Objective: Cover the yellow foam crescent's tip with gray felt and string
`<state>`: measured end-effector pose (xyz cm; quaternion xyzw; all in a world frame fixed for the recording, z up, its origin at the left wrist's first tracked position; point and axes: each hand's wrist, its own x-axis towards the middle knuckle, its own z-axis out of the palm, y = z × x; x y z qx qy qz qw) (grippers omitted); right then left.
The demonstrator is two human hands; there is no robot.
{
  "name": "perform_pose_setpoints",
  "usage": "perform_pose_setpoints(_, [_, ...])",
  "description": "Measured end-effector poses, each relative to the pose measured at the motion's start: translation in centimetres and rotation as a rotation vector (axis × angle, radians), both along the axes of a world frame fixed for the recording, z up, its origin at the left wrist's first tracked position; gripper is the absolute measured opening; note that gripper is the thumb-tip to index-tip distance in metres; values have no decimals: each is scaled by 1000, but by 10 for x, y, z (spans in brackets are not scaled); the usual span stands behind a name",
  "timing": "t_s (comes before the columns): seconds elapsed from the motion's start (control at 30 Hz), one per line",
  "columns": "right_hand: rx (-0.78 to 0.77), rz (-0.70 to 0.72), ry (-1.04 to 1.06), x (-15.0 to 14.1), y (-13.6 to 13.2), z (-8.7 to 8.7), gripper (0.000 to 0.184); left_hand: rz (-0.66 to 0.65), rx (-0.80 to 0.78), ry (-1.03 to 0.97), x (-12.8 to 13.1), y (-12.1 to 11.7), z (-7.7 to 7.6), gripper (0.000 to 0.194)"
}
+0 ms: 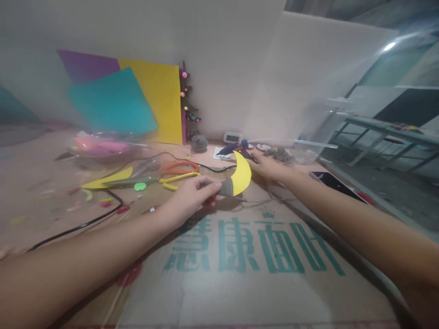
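Observation:
My left hand [197, 196] pinches a small grey piece [226, 187] between thumb and fingers. A yellow paper crescent moon [243, 173] stands up from that piece, its tips pointing left. Beyond it, my right hand [264, 167] is closed at the handle of a blue glue gun [235, 147], whose nozzle points left over a small white sheet. Some of the right fingers are blurred and hard to make out. Scissors [178, 174] with orange and yellow handles lie just left of my left hand, their blades by a yellow paper scrap [113, 178].
Coloured sheets [116, 100] lean on the back wall beside a small decorated tree [188, 100] in a grey pot. A white digital clock [232, 137] stands behind the glue gun. A black cable [85, 224] crosses the left side. A phone [334, 185] lies at right, near a clear container [305, 153].

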<state>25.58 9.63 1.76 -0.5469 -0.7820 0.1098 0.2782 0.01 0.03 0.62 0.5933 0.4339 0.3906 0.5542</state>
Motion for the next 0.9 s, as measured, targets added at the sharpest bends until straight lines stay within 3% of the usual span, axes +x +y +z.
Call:
perform_pose_setpoints(0.2, [238,67,-148,1,-64,4,46,-7,20,27,0,-1,2,20])
perform_pose_setpoints(0.37, [-22,262,50,-27,-102,11,37,-31,-50,-55,-1,-1,1,21])
perform_pose_setpoints(0.47, [-109,247,66,-42,-111,8,26,-41,-75,-84,-2,0,0,23])
perform_pose_setpoints(0.7, [75,343,-243,-51,-115,-5,23,-60,-66,-111,-1,0,-1,20])
perform_pose_setpoints(0.9, [385,482,-422,-50,-122,-7,24,-62,-34,-54,1,-4,2,22])
